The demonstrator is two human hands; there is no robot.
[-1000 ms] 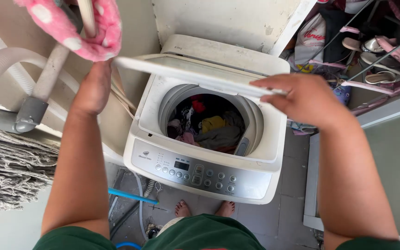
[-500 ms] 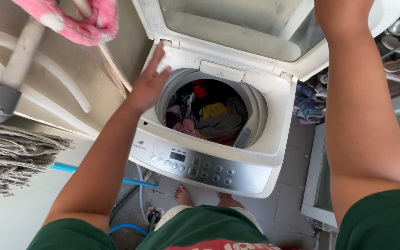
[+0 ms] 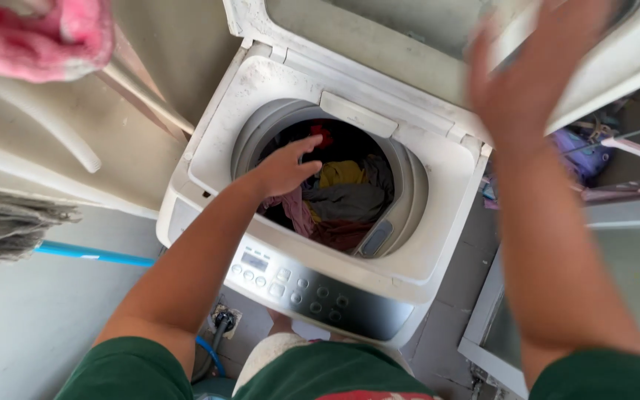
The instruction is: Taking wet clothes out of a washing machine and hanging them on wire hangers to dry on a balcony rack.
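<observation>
A white top-loading washing machine stands below me with its lid raised. Its drum holds a heap of mixed clothes in yellow, grey, pink, red and dark colours. My left hand reaches over the drum's left rim, fingers apart, just above the clothes and holding nothing. My right hand is blurred, fingers spread, up against the raised lid at the upper right.
The grey control panel with round buttons faces me. A grey string mop with a blue handle lies at the left. A pink cloth hangs at the top left. Shoes and clutter sit at the right.
The lid went from half-raised to fully up. My left hand moved from the machine's top left corner down over the drum. My right hand came lower along the lid.
</observation>
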